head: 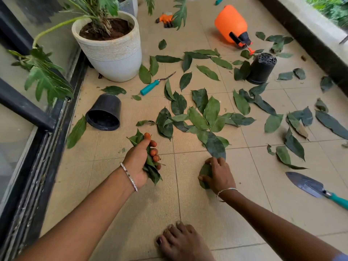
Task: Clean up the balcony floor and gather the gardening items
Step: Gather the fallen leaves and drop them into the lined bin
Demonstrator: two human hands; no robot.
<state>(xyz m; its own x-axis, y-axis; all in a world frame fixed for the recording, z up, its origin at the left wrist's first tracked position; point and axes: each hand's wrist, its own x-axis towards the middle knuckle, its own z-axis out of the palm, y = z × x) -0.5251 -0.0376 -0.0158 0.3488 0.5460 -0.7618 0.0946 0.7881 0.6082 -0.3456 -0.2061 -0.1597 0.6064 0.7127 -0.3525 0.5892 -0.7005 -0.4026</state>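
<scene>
Firmly, left hand (pixel 138 160) grips a leaf bunch (pixel 154 174) while right hand (pixel 220 175) curls round a single leaf (pixel 204 171).

Balcony, seen from above. Beige square-tiled floor (pixel 131 213) w/ thin grout lines fills most of the frame. Left edge: sliding glass door (pixel 15 129) in a dark frame, gritty track (pixel 35 185) at its foot. Upper right: pale concrete ledge (pixel 310 21) on a dark base — blurred greenery (pixel 333 8) in the top right corner. Soft, even daylight.
</scene>
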